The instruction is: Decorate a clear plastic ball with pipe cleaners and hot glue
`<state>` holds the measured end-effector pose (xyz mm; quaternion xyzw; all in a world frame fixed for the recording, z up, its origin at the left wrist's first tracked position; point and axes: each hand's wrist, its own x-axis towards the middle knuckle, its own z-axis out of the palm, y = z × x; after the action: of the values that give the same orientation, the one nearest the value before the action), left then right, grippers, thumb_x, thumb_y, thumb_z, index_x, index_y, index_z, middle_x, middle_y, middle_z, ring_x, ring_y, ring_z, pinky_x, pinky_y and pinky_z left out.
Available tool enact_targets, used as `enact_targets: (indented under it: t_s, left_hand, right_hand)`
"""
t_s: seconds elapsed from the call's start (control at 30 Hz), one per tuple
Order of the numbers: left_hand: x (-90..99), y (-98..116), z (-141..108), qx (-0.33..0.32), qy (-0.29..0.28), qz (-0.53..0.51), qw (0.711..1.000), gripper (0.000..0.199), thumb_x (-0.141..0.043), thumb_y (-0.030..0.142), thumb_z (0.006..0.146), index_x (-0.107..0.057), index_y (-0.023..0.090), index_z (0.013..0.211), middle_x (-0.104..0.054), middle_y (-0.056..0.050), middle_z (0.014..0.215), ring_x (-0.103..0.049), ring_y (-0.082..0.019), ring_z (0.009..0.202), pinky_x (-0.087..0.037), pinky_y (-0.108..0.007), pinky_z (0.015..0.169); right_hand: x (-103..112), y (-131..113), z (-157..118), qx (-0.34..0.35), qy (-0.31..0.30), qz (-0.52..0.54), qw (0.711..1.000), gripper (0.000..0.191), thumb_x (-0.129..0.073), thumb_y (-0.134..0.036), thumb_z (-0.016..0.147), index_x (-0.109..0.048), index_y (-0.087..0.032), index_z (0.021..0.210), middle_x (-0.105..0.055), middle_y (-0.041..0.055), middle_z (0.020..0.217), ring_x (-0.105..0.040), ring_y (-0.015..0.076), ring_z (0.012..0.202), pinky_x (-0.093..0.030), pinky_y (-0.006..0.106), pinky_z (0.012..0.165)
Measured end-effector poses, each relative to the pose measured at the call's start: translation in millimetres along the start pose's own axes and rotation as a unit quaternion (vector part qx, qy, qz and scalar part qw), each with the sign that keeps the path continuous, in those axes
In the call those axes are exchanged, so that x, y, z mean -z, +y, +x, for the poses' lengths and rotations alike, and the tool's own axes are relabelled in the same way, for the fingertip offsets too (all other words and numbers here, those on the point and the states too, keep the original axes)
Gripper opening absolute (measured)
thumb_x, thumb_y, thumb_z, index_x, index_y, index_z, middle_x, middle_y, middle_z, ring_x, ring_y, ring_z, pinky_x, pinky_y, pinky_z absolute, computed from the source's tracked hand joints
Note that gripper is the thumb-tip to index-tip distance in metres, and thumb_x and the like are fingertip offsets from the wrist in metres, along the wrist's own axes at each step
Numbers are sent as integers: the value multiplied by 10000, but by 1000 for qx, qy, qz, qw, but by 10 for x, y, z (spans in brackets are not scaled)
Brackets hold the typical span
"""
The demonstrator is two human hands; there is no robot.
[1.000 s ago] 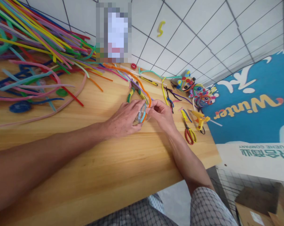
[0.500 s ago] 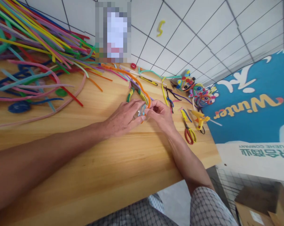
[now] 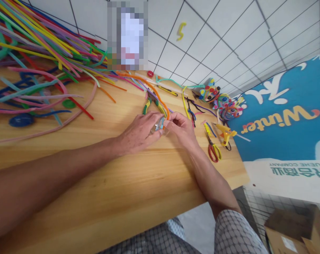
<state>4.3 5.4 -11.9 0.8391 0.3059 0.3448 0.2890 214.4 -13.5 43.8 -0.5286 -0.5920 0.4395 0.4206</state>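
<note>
My left hand is closed around a small clear plastic piece with light blue on it; its exact kind is hard to make out. My right hand pinches an orange pipe cleaner against that clear piece. From the pinch, the pipe cleaner arcs up and away to the back left. Just beyond my fingers lie pliers with green and yellow handles, partly hidden by the orange pipe cleaner and my left hand.
A heap of colourful pipe cleaners covers the back left. To the right lie scissors, a yellow glue gun and decorated figures. A yellow cutter lies at the back by the tiled wall.
The orange pipe cleaner's far end has shifted slightly to the right. Both hands stay in nearly the same place, with only small finger movement.
</note>
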Motion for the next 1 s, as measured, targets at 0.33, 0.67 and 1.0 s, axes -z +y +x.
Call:
enact_targets:
  t_s: [0.33,0.67,1.0]
  left_hand:
    - [39,41,-1,-2,-12,-6,1000,517,-573,329,1093,-603,196,1592,-694,-186,1647,-634,-365,1571,-526,-595,1293]
    - [29,3,0,-10,-16,-13,1000,508,-567,357,1103,-600,229,1594,-685,-163,1675,-623,-345,1589,-514,-582,1316]
    - [48,18,1,-15,-22,-11,1000,508,-527,356,1108,-587,202,1588,-687,-180,1659,-630,-340,1583,-516,-575,1308]
  right_hand:
    - [78,-48,67,-25,-40,41,998,580,-1079,-675,680,-699,-250,785,-660,-44,750,-545,138,697,-499,296,705]
    - [75,18,78,-12,-34,39,999,655,-1067,-755,666,-649,-260,767,-651,-38,755,-569,156,727,-499,305,711]
    - [150,-40,84,14,-40,32,999,635,-1029,-794,735,-690,-261,803,-573,-59,698,-445,135,664,-418,289,659]
